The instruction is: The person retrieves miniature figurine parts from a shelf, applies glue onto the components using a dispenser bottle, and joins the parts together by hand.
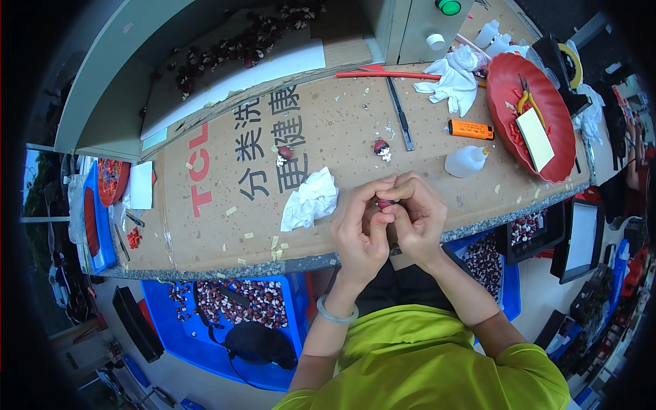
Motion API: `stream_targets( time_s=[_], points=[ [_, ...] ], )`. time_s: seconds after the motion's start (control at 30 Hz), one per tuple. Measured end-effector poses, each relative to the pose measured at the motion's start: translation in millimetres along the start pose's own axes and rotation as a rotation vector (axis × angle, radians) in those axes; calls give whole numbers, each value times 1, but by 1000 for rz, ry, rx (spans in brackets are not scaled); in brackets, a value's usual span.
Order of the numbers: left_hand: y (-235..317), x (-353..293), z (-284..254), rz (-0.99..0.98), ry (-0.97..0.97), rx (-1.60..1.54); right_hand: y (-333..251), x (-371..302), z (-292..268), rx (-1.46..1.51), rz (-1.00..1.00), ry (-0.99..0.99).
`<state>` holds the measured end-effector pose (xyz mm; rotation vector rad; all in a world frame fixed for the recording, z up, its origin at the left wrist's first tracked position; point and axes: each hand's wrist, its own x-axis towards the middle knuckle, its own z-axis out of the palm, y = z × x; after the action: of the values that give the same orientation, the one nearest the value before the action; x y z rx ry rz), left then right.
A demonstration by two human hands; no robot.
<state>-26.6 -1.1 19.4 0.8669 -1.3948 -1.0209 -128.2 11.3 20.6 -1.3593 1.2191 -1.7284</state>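
My left hand (361, 229) and my right hand (421, 220) meet over the table's front edge. Between their pinched fingertips is a small dark-red and white figure (387, 203), mostly hidden by the fingers. Two similar small figures, one just beyond my hands (382, 149) and one farther left (284, 154), rest on the cardboard sheet (225, 171). A crumpled white tissue (311, 198) lies left of my left hand. To the right of my right hand are a white squeeze bottle (466, 162) and an orange cylinder with a black end (471, 130).
Far right, a red scalloped plate (497, 102) holds yellow-handled cutters (529, 102) and a pale pad (535, 141). A slim dark tool (400, 113) lies below a red rod (396, 74). An open-fronted grey box (102, 113) contains piled figures; blue bins (295, 307) sit below the table.
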Motion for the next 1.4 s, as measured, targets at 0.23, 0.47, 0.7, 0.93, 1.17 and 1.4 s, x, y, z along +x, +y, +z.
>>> stream_targets(
  time_s=[0.23, 0.47, 0.7, 0.93, 1.17, 1.4],
  points=[
    [1, 1, 1, -56, 14, 26, 0, 0, 0, -4, 51, 0],
    [3, 2, 0, -90, 3, 113, 0, 1, 1, 42, 164, 7],
    [5, 2, 0, -85, -7, 104, 1, 0, -1, 14, 146, -4],
    [4, 2, -1, -77, -7, 102, 3, 0, -1, 16, 134, -3],
    [3, 2, -2, -74, -8, 115, 2, 0, -1, 14, 139, -4],
    [1, 1, 0, -65, 5, 95, 1, 0, -1, 54, 170, 5]
  ],
)
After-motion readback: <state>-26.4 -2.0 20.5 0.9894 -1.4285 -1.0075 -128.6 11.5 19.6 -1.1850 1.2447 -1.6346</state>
